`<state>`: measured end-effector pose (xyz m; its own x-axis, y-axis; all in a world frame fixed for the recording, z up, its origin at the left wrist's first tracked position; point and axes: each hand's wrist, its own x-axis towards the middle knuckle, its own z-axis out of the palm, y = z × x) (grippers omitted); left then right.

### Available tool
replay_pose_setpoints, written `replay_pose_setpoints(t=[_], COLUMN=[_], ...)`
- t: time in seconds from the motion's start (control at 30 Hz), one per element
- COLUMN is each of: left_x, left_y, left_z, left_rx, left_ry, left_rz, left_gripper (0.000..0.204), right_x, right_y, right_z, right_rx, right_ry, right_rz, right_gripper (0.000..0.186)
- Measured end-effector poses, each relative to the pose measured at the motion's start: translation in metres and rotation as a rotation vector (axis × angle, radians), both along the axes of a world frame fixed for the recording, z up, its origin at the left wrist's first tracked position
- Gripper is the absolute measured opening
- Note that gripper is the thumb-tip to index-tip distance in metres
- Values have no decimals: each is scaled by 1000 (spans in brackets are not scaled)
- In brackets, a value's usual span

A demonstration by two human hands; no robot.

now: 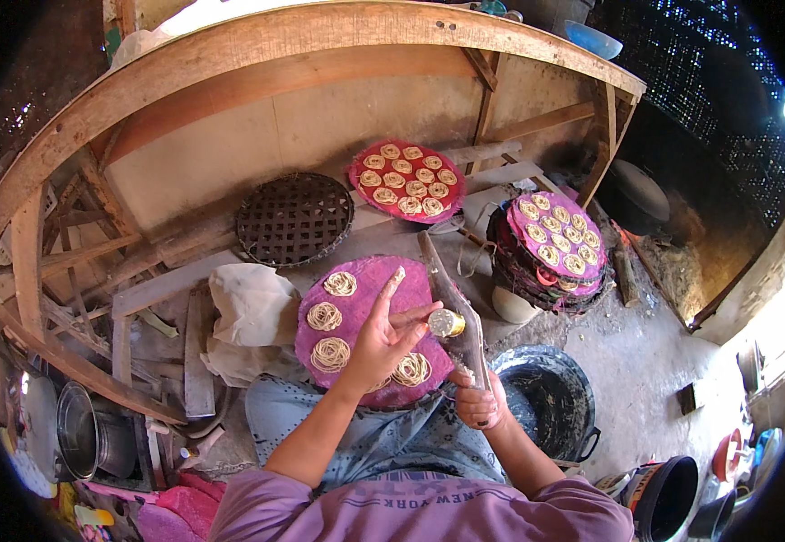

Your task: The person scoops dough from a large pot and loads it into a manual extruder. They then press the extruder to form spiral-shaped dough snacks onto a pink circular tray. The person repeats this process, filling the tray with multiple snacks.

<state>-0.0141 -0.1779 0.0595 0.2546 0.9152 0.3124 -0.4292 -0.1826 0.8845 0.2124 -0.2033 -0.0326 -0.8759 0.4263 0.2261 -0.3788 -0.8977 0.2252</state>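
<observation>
My right hand (481,402) is wrapped around the lower end of a long, worn wooden piece (451,294) that slants up and away to the left. Against that wood sits a small yellow-and-silver can (447,322). My left hand (383,348) is open, its fingers apart; one points away with pale dough on its tip, another reaches to the can, and I cannot tell whether it touches. Under both hands, by my lap, lies a round tray with a purple-pink cover (379,280). Coiled noodle nests (330,354) lie along its left and near side, partly hidden by my left forearm.
Beyond stand a dark woven round tray (294,219), a red-covered tray of nests (438,212) and a stack topped with more nests (560,230). A black tub (551,388) is at my right, a pale sack (252,303) at left. A wooden frame (320,27) arches across the back.
</observation>
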Motion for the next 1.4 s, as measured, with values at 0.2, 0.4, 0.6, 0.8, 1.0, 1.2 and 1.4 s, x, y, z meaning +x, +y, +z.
replay_pose_setpoints(t=[0.2, 0.4, 0.6, 0.8, 1.0, 1.2, 1.4], left_x=[6, 12, 14, 14, 16, 11, 11], left_y=[0, 3, 2, 1, -2, -7, -9], left_z=[5, 5, 4, 5, 11, 34, 49], left_rx=[27, 89, 76, 61, 73, 548, 679], left_ry=[-16, 27, 60, 16, 40, 584, 850], left_rz=[9, 28, 60, 31, 78, 464, 574], left_gripper=[83, 84, 85, 85, 81, 94, 91], right_x=[-18, -44, -51, -50, -52, -47, -45], right_y=[-18, -38, -40, -42, -43, -38, -38], right_z=[2, -3, -4, -2, 0, 5, 6], right_rx=[-131, -299, -304, -310, -307, -285, -273], right_ry=[166, 449, 519, 496, 520, 455, 415], right_rz=[10, 92, 122, 124, 115, 73, 35], right_gripper=[24, 16, 8, 10, 10, 10, 12])
